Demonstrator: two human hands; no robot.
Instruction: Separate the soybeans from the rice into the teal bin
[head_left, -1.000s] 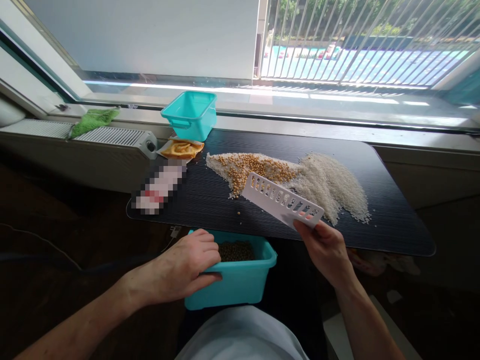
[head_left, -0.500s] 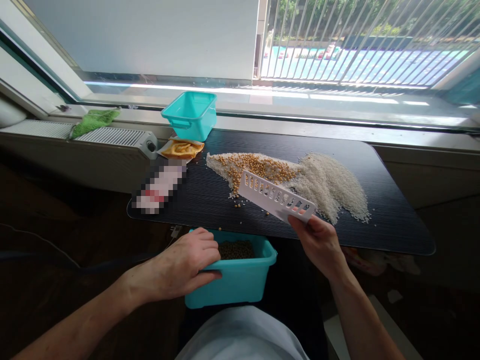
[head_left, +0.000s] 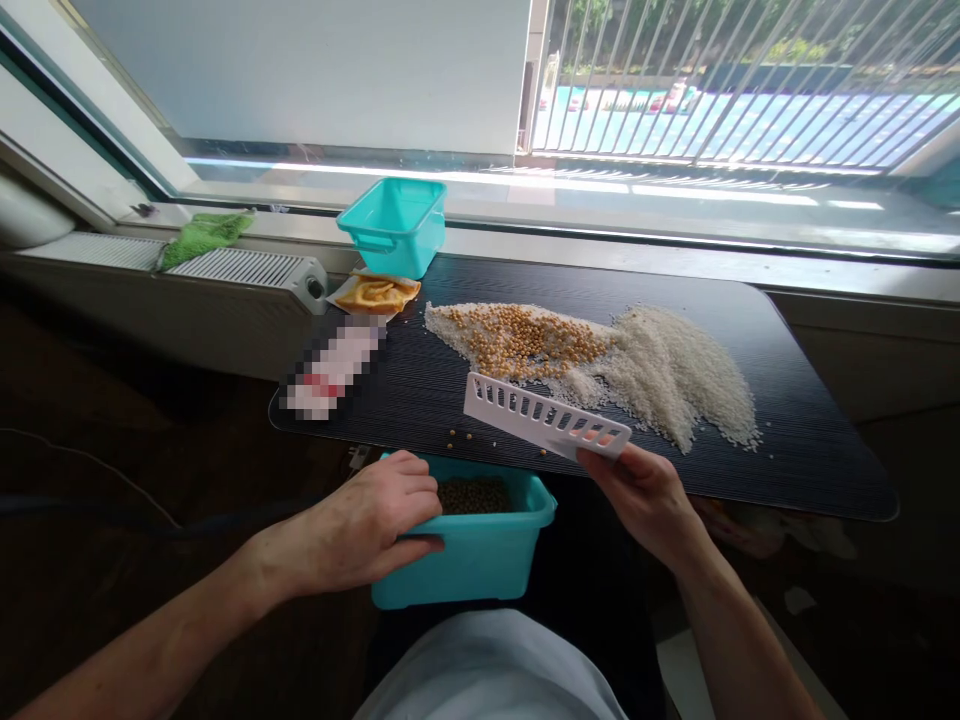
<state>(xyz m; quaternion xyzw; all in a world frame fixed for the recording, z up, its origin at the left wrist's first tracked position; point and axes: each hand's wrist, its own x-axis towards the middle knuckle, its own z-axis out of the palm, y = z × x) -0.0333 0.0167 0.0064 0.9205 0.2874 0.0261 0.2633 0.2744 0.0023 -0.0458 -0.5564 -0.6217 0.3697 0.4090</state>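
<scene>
My left hand (head_left: 386, 520) is closed over the left rim of a teal plastic bin (head_left: 480, 565), below the table's front edge. Small dark greenish grains (head_left: 474, 495) lie inside that bin. In my right hand (head_left: 649, 495) is a white slotted plastic strip (head_left: 536, 415), gripped at its right end between thumb and fingers. The strip hovers over or touches the table just in front of a spread of yellow peas (head_left: 525, 335) on white rice; which, I cannot tell. More white rice (head_left: 675, 370) is heaped to the right. A few loose peas (head_left: 469, 436) lie near the table edge.
A second teal bin (head_left: 394, 225) stands at the back left of the black table (head_left: 810, 430). In front of it lie an orange-yellow packet (head_left: 379, 293) and a blurred pinkish item (head_left: 334, 370). A green cloth (head_left: 206, 238) rests on the radiator (head_left: 247, 270) under the window.
The slotted strip has moved from the edge of the pea pile toward the table's front edge. Some peas near the front have shifted. My left hand stays on the bin; the view has shifted slightly.
</scene>
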